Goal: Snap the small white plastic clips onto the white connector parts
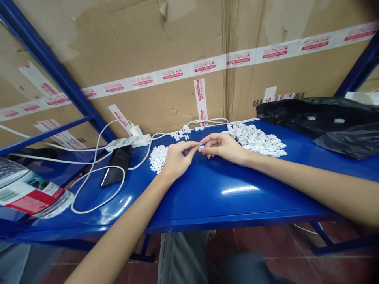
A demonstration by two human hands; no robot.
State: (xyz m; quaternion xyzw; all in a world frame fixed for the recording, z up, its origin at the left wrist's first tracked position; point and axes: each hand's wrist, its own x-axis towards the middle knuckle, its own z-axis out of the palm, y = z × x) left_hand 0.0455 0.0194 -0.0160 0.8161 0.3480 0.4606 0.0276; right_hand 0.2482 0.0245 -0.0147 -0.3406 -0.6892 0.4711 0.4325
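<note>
Over the middle of the blue table [189, 197], my left hand [180, 157] and my right hand [223, 148] meet at the fingertips. Between them is a small white plastic part [201, 148], pinched by my right fingers. My left thumb and index finger are pressed together at its left side; what they hold, if anything, is too small to make out. A pile of tiny white pieces [156, 157] lies just left of my left hand. Behind my right hand spreads a larger pile of white parts [257, 140]. Several loose white pieces [182, 135] lie behind my hands.
A black phone [117, 165], a white power strip [128, 142] and looped white cables lie at the left, near a large bottle [32, 189] with a red label. A black plastic bag [349, 126] covers the right rear. Taped cardboard [177, 43] stands behind the table.
</note>
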